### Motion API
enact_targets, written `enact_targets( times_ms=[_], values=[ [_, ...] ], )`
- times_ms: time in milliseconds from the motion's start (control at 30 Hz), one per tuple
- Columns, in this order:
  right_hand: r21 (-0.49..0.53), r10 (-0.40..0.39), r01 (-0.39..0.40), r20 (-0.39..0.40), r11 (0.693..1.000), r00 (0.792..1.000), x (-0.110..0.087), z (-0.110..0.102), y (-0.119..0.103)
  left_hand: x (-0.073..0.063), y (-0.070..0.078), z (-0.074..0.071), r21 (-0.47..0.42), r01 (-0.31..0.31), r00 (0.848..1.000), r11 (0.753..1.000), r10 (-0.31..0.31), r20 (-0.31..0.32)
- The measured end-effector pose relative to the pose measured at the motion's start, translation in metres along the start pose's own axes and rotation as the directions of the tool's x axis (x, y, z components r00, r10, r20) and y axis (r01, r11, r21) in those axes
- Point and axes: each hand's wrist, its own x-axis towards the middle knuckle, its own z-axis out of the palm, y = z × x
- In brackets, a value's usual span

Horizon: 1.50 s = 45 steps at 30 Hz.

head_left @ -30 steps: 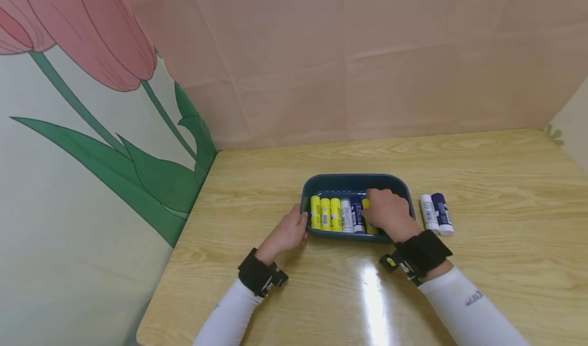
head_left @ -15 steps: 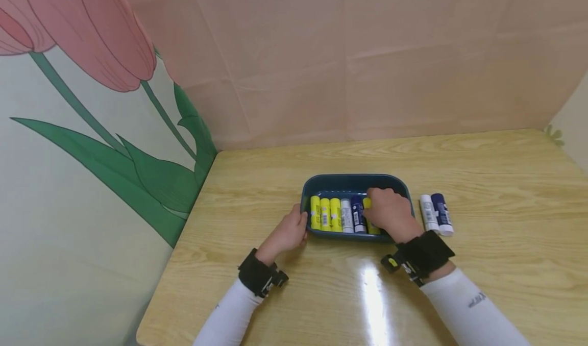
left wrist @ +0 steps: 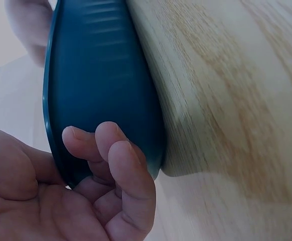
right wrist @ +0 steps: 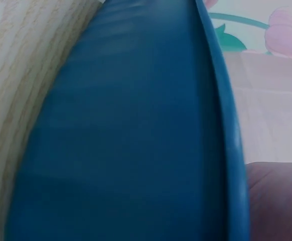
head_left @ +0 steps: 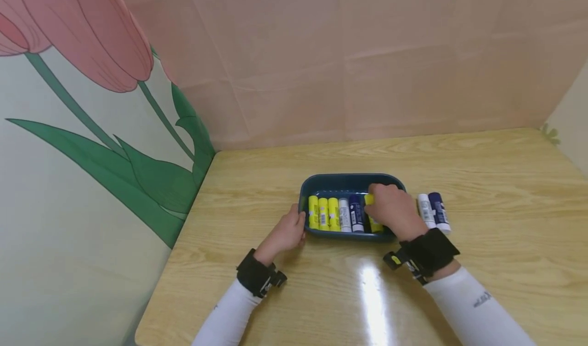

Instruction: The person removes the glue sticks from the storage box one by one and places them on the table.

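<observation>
A dark blue plastic bin (head_left: 342, 176) on the table holds a row of glue sticks. Three yellow glue sticks (head_left: 323, 214) lie at its left, followed by a white one (head_left: 344, 215) and a navy one (head_left: 356, 214). My left hand (head_left: 289, 229) holds the bin's left end, fingers curled against the outer wall (left wrist: 106, 80). Inside the right half, my right hand (head_left: 395, 211) grips another yellow glue stick (head_left: 375, 225), slightly tilted and partly hidden by the hand. The right wrist view shows mostly the bin's outer side (right wrist: 126, 125), hiding the fingertips.
Right of the bin, a white glue stick (head_left: 425, 209) and a navy glue stick (head_left: 439, 211) lie side by side on the wooden table (head_left: 505, 208). A pink cloth backdrop (head_left: 340, 70) hangs behind the table, with a tulip print at left.
My right hand has shifted slightly rightward with the yellow glue stick, widening a gap beside the navy one. The left hand keeps its hold on the bin. The head view has shifted slightly.
</observation>
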Motion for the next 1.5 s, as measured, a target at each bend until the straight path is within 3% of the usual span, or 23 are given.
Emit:
enact_targets(
  times_ms=[467,1500],
  values=[
    [0.015,0.014,-0.013,-0.039,1.0,0.999,-0.003,-0.01,0.001,0.002,-0.001,-0.002,0.009,0.005,1.0,1.0,-0.005,0.0],
    [0.048,0.013,-0.011,-0.024,0.999,1.0,-0.016,-0.033,0.008,0.001,-0.001,-0.003,-0.012,0.013,1.0,1.0,-0.013,0.009]
  ],
)
